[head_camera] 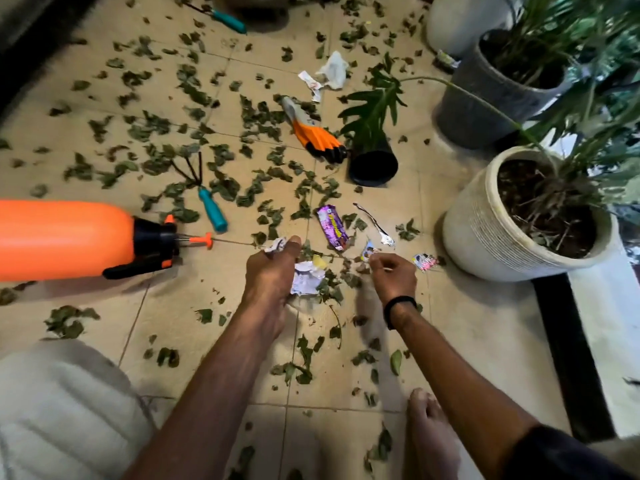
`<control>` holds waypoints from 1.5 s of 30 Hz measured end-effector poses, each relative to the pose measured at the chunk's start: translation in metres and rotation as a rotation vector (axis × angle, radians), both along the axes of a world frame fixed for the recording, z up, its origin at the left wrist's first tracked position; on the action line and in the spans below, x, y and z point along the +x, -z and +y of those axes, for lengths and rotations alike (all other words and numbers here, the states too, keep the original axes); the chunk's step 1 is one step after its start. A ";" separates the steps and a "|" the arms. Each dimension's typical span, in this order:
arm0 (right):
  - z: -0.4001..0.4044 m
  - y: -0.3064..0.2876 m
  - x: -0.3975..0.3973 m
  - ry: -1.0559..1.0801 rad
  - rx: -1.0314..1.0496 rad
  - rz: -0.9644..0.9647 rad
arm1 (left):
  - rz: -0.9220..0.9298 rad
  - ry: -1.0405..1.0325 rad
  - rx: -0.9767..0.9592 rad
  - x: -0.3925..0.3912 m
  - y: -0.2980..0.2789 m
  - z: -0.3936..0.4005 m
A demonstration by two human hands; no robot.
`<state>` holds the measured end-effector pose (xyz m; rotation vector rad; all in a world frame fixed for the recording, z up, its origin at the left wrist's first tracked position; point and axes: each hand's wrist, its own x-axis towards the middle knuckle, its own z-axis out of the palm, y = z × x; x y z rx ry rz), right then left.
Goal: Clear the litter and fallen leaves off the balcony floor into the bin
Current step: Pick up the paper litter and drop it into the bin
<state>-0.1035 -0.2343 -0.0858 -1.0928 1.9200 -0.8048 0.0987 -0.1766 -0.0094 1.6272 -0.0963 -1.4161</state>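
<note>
My left hand (272, 268) grips crumpled white paper litter (306, 277), with another scrap sticking out above the thumb. My right hand (394, 275) hovers just beside it with curled fingers pinching a small printed wrapper scrap (367, 250). On the tiles in front lie a purple wrapper (333, 227), a torn silver foil strip (375, 226) and a small pink wrapper (426, 262). Farther off is white paper litter (332, 72). Dry green leaves (242, 181) cover the beige floor. No bin is in view.
An orange sprayer bottle (69, 237) lies at left. A teal hand rake (207, 199), an orange glove (317, 136) and a toppled black pot (373, 164) lie ahead. Large planters (485, 223) stand at right. A white ribbed object (62, 410) is at lower left; my bare foot (429, 431) is below.
</note>
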 end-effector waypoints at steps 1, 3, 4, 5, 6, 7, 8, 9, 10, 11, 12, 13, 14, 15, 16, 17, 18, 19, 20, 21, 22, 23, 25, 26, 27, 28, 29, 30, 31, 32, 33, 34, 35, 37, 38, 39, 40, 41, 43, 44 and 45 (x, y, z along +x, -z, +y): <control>-0.007 0.011 -0.017 -0.001 -0.034 0.175 | 0.024 -0.005 0.004 -0.002 -0.001 -0.002; -0.020 0.035 -0.054 -0.058 -0.075 0.410 | 0.107 0.000 0.011 -0.009 -0.006 -0.011; -0.025 0.047 -0.072 -0.124 -0.084 0.506 | 0.144 0.004 0.001 -0.013 -0.008 -0.016; -0.029 0.057 -0.087 -0.197 -0.088 0.584 | 0.171 0.013 -0.018 -0.017 -0.010 -0.021; -0.033 0.065 -0.099 -0.274 -0.090 0.652 | 0.194 0.020 -0.032 -0.020 -0.014 -0.025; -0.035 0.074 -0.107 -0.340 -0.104 0.701 | 0.207 0.028 -0.038 -0.024 -0.015 -0.026; -0.037 0.079 -0.112 -0.390 -0.118 0.739 | 0.224 0.032 -0.039 -0.027 -0.018 -0.025; -0.037 0.082 -0.115 -0.410 -0.133 0.762 | 0.241 0.040 -0.035 -0.030 -0.016 -0.023; -0.037 0.084 -0.115 -0.400 -0.142 0.763 | 0.262 0.046 -0.029 -0.033 -0.019 -0.018; -0.036 0.084 -0.114 -0.400 -0.163 0.775 | 0.278 0.048 -0.021 -0.035 -0.020 -0.014; -0.033 0.084 -0.113 -0.407 -0.181 0.790 | 0.295 0.044 -0.012 -0.035 -0.023 -0.011; -0.029 0.083 -0.112 -0.425 -0.193 0.810 | 0.299 0.032 0.006 -0.033 -0.021 -0.009; -0.026 0.083 -0.112 -0.435 -0.198 0.822 | 0.305 0.011 0.018 -0.031 -0.024 -0.008; -0.023 0.082 -0.113 -0.438 -0.202 0.822 | 0.300 -0.013 0.033 -0.027 -0.022 -0.009; -0.020 0.081 -0.113 -0.436 -0.200 0.807 | 0.299 -0.032 0.039 -0.023 -0.022 -0.008; -0.018 0.079 -0.112 -0.423 -0.195 0.769 | 0.290 -0.040 0.045 -0.020 -0.020 -0.008; -0.017 0.076 -0.110 -0.381 -0.179 0.706 | 0.288 -0.054 0.047 -0.018 -0.021 -0.006; -0.018 0.068 -0.104 -0.307 -0.172 0.607 | 0.275 -0.068 0.059 -0.015 -0.019 -0.004; -0.020 0.061 -0.095 -0.206 -0.166 0.483 | 0.262 -0.078 0.072 -0.012 -0.016 -0.002; -0.022 0.051 -0.085 -0.107 -0.169 0.359 | 0.238 -0.079 0.084 -0.010 -0.012 0.000; -0.024 0.041 -0.073 -0.032 -0.165 0.244 | 0.213 -0.077 0.091 -0.008 -0.008 0.001; -0.026 0.029 -0.059 0.004 -0.148 0.132 | 0.175 -0.075 0.100 -0.007 -0.004 0.001; -0.028 0.003 -0.030 -0.027 -0.075 -0.118 | 0.100 -0.076 0.101 -0.002 0.002 0.001; -0.029 -0.009 -0.015 -0.066 -0.025 -0.244 | 0.072 -0.079 0.094 -0.001 0.002 0.000; -0.027 -0.023 -0.002 -0.112 0.028 -0.381 | 0.048 -0.078 0.088 0.000 0.002 -0.001; -0.025 -0.034 0.010 -0.162 0.085 -0.507 | 0.034 -0.074 0.081 0.000 0.001 -0.002; -0.021 -0.046 0.021 -0.220 0.138 -0.609 | 0.023 -0.068 0.072 0.000 0.002 -0.002; -0.016 -0.053 0.030 -0.280 0.178 -0.657 | 0.023 -0.055 0.062 -0.002 0.001 -0.002; -0.010 -0.059 0.039 -0.342 0.192 -0.648 | 0.024 -0.037 0.063 -0.003 0.001 -0.003; -0.004 -0.060 0.047 -0.397 0.175 -0.588 | 0.032 -0.016 0.064 -0.006 0.002 -0.004; 0.002 -0.061 0.055 -0.435 0.131 -0.522 | 0.038 0.011 0.065 -0.009 0.002 -0.005; 0.008 -0.059 0.060 -0.455 0.077 -0.469 | 0.041 0.031 0.060 -0.012 0.001 -0.006; 0.013 -0.057 0.064 -0.455 0.030 -0.443 | 0.033 0.051 0.067 -0.015 0.001 -0.007; 0.020 -0.050 0.065 -0.432 -0.041 -0.390 | 0.009 0.081 0.097 -0.019 0.006 -0.006; 0.022 -0.048 0.063 -0.434 -0.071 -0.337 | 0.007 0.095 0.114 -0.021 0.011 -0.006; 0.023 -0.047 0.060 -0.455 -0.089 -0.291 | 0.010 0.114 0.132 -0.023 0.011 -0.005; 0.026 -0.044 0.058 -0.477 -0.089 -0.265 | 0.019 0.138 0.139 -0.024 0.010 -0.002; 0.028 -0.043 0.056 -0.503 -0.068 -0.257 | 0.019 0.158 0.154 -0.024 0.011 0.001; 0.034 -0.040 0.056 -0.581 0.022 -0.220 | 0.003 0.194 0.192 -0.023 0.015 0.007; 0.035 -0.035 0.055 -0.634 0.079 -0.195 | -0.009 0.206 0.207 -0.022 0.017 0.009; 0.034 -0.032 0.054 -0.686 0.141 -0.191 | -0.020 0.218 0.223 -0.021 0.018 0.011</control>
